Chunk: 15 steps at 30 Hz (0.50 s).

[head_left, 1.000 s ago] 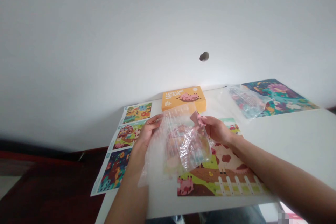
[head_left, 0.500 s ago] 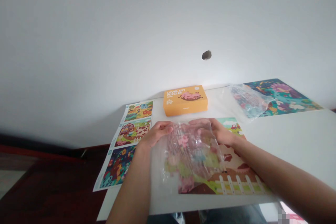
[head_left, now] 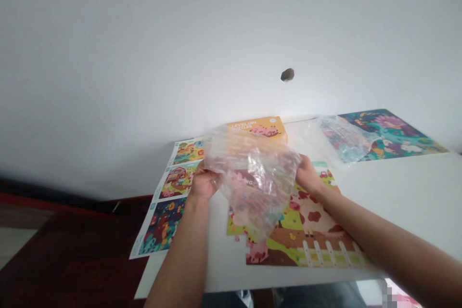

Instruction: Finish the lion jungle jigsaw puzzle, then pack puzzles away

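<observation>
A clear plastic bag point(head_left: 258, 173) is stretched between my two hands, blurred a little by motion. My left hand point(head_left: 205, 180) grips its left side, and my right hand point(head_left: 306, 173) is closed on its right side, fingers partly hidden behind the plastic. Puzzle pieces seem to show through the lower part of the bag, though the picture underneath makes this hard to tell. Below it lies a partly joined farm jigsaw puzzle point(head_left: 314, 211) with a spotted cow, a pig and a white fence; its left edge is stepped.
Behind the bag stands an orange puzzle box point(head_left: 277, 130), partly covered. At left is a picture sheet point(head_left: 162, 226) overhanging the edge of the white table point(head_left: 397, 202). A second plastic bag point(head_left: 342, 137) rests on a dark blue-green puzzle point(head_left: 400, 134) at right, near the wall.
The plastic bag has been raised and spread wider, now overlapping the orange box. My hands have moved apart, the left outward and the right slightly to the right.
</observation>
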Available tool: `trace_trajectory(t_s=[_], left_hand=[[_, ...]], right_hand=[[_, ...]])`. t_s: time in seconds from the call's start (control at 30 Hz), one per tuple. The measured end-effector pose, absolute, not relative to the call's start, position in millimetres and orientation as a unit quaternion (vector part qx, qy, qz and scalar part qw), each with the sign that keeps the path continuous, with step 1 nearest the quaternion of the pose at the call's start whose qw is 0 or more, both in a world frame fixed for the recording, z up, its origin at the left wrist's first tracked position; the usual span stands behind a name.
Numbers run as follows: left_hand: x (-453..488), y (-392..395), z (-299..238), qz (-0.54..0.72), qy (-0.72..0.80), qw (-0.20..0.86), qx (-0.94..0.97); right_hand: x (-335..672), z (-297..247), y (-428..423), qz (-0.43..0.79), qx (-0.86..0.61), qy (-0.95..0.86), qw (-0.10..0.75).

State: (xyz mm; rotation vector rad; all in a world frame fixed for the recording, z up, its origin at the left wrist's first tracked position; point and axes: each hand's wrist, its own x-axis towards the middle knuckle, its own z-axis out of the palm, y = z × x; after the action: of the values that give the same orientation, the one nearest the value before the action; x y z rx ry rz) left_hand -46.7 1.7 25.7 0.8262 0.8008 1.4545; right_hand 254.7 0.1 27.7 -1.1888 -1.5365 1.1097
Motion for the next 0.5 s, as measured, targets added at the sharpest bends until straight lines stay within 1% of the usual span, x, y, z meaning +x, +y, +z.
trace_trajectory(t_s=[0.13, 0.23, 0.4, 0.5], left_hand=[[-51.8, 6.6, 25.7, 0.709, 0.32, 0.545, 0.314], [-51.7, 10.8, 29.5, 0.727, 0.324, 0.518, 0.313], [-40.0, 18.9, 30.1, 0.683, 0.425, 0.469, 0.365], [-39.2, 22.1, 25.4, 0.683, 0.441, 0.464, 0.353]], right_hand=[[255.5, 14.7, -1.5, 0.197, -0.497, -0.801, 0.268], [254.7, 10.7, -3.5, 0.108, -0.488, -0.847, 0.18], [246.7, 15.9, -5.7, 0.024, -0.514, -0.847, 0.136], [239.5, 17.0, -4.6, -0.003, -0.529, -0.839, 0.125]])
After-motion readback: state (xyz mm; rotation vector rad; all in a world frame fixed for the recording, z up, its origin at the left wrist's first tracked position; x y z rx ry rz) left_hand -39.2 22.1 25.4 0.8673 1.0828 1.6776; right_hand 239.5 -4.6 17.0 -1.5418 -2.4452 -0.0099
